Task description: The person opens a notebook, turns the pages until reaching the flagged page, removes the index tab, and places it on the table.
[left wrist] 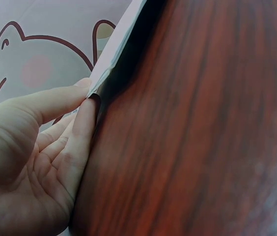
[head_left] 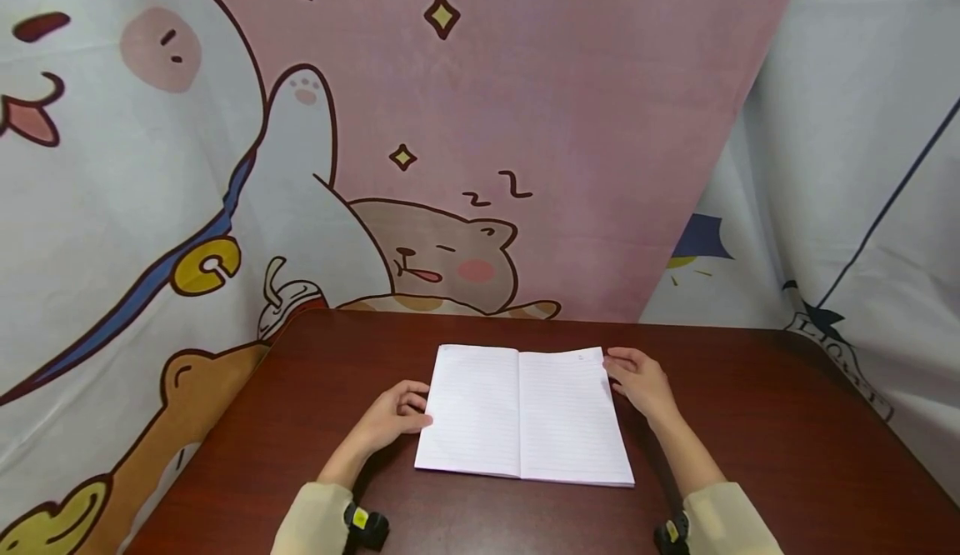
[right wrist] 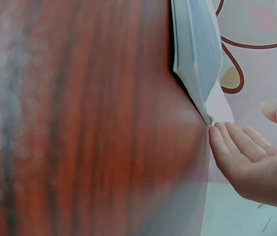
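An open notebook [head_left: 472, 409] with blank lined pages lies on the dark red-brown table, its fold running down the middle. My left hand [head_left: 392, 415] is at its left edge. In the left wrist view that hand [left wrist: 45, 142] pinches the edge of the notebook [left wrist: 116, 44], thumb above and fingers beneath. At the upper right corner is my right hand [head_left: 641, 384]. The right wrist view shows this hand [right wrist: 256, 157] with nearly straight fingertips touching the corner of the notebook [right wrist: 197, 54], while the thumb stands apart from the pages.
The wooden table [head_left: 750, 422] extends around the notebook on all sides. Behind it hangs a pink and white cloth [head_left: 585, 122] printed with cartoon animals. Black wrist cameras sit by both sleeves, one on the left wrist [head_left: 367, 528].
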Available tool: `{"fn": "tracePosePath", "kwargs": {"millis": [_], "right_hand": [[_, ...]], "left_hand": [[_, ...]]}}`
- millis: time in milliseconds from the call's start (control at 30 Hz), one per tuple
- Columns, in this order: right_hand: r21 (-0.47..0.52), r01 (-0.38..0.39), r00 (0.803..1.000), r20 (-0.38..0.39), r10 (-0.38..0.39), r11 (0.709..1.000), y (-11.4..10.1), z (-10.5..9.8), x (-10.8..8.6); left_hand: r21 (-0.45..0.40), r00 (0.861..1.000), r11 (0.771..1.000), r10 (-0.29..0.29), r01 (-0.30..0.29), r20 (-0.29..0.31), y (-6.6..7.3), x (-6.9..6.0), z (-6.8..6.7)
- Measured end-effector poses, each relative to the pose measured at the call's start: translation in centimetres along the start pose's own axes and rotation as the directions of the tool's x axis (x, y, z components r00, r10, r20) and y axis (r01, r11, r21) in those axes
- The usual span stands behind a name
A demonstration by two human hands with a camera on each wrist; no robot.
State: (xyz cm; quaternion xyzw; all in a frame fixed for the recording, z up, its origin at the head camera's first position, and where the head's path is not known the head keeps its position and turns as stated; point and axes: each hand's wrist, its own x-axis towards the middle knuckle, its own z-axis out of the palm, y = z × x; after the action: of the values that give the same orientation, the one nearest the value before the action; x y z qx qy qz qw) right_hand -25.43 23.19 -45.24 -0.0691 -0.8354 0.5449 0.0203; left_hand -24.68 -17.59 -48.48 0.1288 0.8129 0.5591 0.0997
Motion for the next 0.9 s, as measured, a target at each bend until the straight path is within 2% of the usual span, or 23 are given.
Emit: {"fn": "tracePosePath", "kwargs": {"millis": [200, 333, 567, 767, 900], "right_hand": [[-0.008, 0.001, 1.000, -0.028, -0.002, 1.000, -0.06, -0.07, -0.11], [-0.046, -0.008, 0.999, -0.047, 0.006, 0.999, 0.05, -0.17, -0.06], [-0.120, -0.070, 0.997, 0.003, 0.071, 0.990, 0.54, -0.31, 0.11], [-0.121, -0.059, 0.998, 0.003, 0.059, 0.991, 0.60, -0.24, 0.05], [-0.087, -0.020, 1.000, 0.017, 0.022, 0.996, 0.37, -0.09, -0.05]], "left_hand": [[0.009, 1.000, 1.000, -0.004, 0.004, 0.004, -0.04, 0.04, -0.01], [0.006, 1.000, 1.000, -0.004, 0.004, 0.005, -0.03, 0.00, 0.00], [-0.017, 1.000, 1.000, 0.001, -0.001, 0.013, -0.12, 0.00, 0.03], [-0.013, 1.000, 1.000, 0.000, 0.000, 0.018, -0.11, 0.04, 0.00], [-0.006, 1.000, 1.000, -0.005, 0.005, 0.017, -0.05, 0.03, -0.01]]}}
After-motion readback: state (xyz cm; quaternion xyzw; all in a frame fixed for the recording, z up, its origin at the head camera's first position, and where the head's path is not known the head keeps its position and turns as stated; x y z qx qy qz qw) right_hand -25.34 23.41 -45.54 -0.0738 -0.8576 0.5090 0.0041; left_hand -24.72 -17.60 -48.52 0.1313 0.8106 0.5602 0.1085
